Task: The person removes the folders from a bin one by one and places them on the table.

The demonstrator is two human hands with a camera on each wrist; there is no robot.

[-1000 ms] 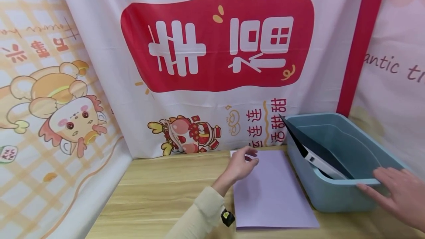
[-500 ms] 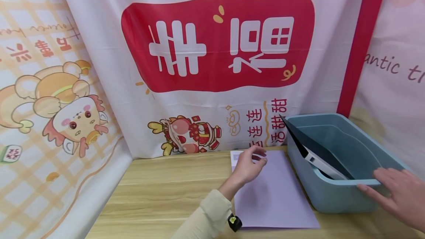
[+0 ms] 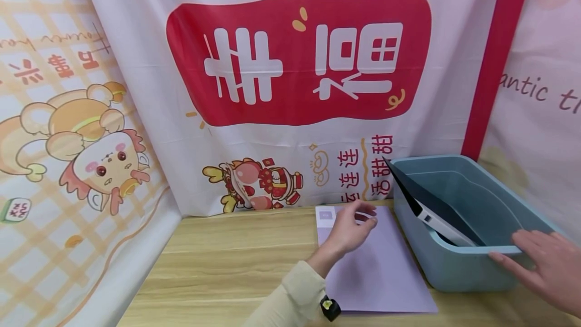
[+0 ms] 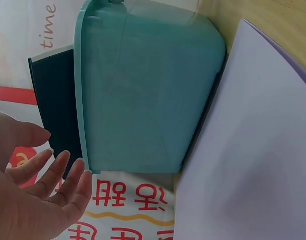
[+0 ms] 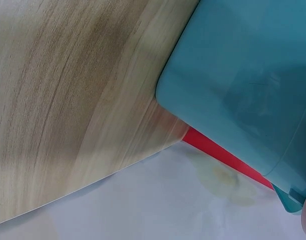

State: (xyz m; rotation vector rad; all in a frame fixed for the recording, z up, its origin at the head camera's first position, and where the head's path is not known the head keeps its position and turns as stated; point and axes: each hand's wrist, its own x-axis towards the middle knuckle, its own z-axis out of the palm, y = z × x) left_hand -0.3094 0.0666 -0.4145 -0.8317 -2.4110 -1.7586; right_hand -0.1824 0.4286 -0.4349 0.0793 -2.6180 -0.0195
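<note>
Clock positions as in head view. Purple folder (image 3: 381, 276), white label (image 3: 326, 216) at its 11 o'clock corner: flat on wood-grain table (image 3: 218, 256). Left hand (image 3: 351, 227): over folder's 12 o'clock end, fingers loosely bent, grasping nothing. Light-blue plastic bin (image 3: 467, 270): just beside folder, at 3 o'clock. Right hand (image 3: 544, 264): grasping bin rim at 5 o'clock. Dark binder (image 3: 431, 202), white-edged: tilted inside bin, jutting above rim at 9 o'clock.

On the tabletop (image 3: 213, 266), the folder (image 3: 386, 276) is laid flat just left of the bin (image 3: 472, 272), in which the binder (image 3: 434, 207) is propped aslant, jutting above the left rim. Behind both, the banner (image 3: 295, 64) is hung; the cloth (image 3: 50, 236) is hung at the far left.
</note>
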